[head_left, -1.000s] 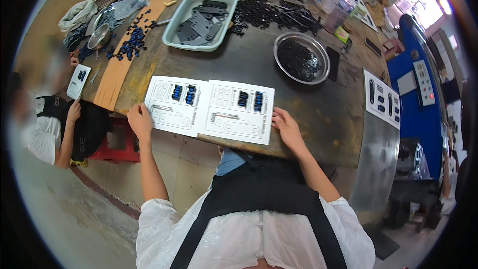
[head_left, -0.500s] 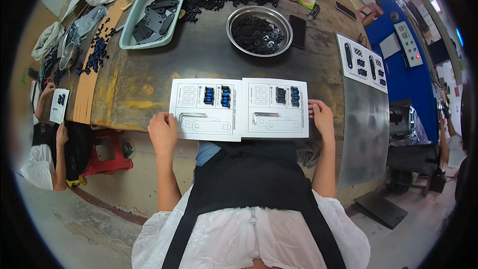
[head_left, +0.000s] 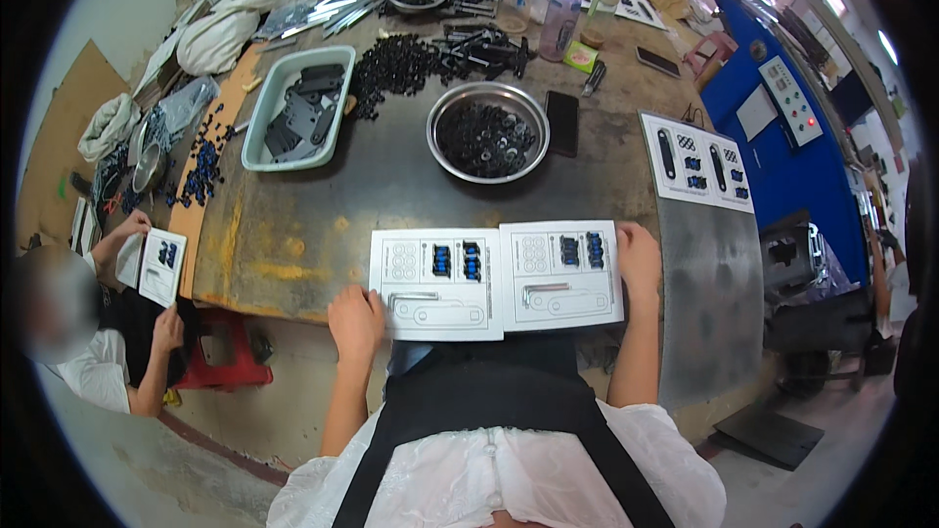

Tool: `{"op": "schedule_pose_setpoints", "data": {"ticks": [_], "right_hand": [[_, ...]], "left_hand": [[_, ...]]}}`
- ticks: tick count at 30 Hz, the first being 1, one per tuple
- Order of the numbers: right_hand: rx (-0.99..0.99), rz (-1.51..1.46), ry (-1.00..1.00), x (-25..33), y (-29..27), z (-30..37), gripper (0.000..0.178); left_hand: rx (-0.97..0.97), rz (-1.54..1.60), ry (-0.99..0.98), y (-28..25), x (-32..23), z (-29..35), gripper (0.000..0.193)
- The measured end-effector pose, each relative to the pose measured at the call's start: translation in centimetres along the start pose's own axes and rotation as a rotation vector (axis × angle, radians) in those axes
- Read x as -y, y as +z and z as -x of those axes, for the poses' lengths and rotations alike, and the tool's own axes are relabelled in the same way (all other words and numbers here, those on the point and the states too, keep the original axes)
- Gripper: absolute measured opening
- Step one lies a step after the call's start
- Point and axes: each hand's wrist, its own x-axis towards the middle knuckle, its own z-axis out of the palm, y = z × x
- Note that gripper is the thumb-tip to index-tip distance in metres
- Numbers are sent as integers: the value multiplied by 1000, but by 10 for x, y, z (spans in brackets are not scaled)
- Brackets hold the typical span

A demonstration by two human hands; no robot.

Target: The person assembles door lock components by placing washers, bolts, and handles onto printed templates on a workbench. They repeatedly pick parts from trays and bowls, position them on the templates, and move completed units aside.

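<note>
Two white printed cards lie edge to edge at the front of the metal-topped table. Each shows ring outlines, a long arm outline, a silver hex key and blue-and-black hardware. My left hand [head_left: 356, 323] has its fingers curled at the left edge of the left card [head_left: 445, 325]. My right hand [head_left: 641, 259] grips the right edge of the right card [head_left: 567, 307], some fingers hidden. The right card slightly overlaps the left one where they meet. Beyond them stands a steel bowl [head_left: 431, 149] of black and silver washers.
A pale green tub [head_left: 251, 144] holds flat black plates. Behind lie piles of black hardware [head_left: 389, 66], bottles [head_left: 559, 24] and a dark phone [head_left: 562, 124]. More printed cards [head_left: 696, 158] rest at the right. At the left, another person [head_left: 108, 357] holds a similar card [head_left: 162, 269].
The view has tilted up, so the table sits lower and more of its far side shows. My hands stay at the outer edges of the two cards.
</note>
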Motion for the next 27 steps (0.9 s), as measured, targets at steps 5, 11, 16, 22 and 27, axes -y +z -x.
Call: {"op": "schedule_pose_setpoints", "data": {"ticks": [5,11,16,22,27], "right_hand": [[143,-431,-519,142,39,-67,20],[413,-16,-710,167,148,-150,57],[530,70,-596,184,146,-129,37],[360,-66,-629,176,137,-132,19],[189,-256,-584,165,107,-130,18]], "left_hand": [[84,86,-160,-24,-7,-14,27],[-27,283,-70,-43,-20,-30,25],[-98,314,-173,-48,18,-4,22],[-116,207,-123,-42,39,0,20],[-109,307,-121,-54,15,-15,21]]}}
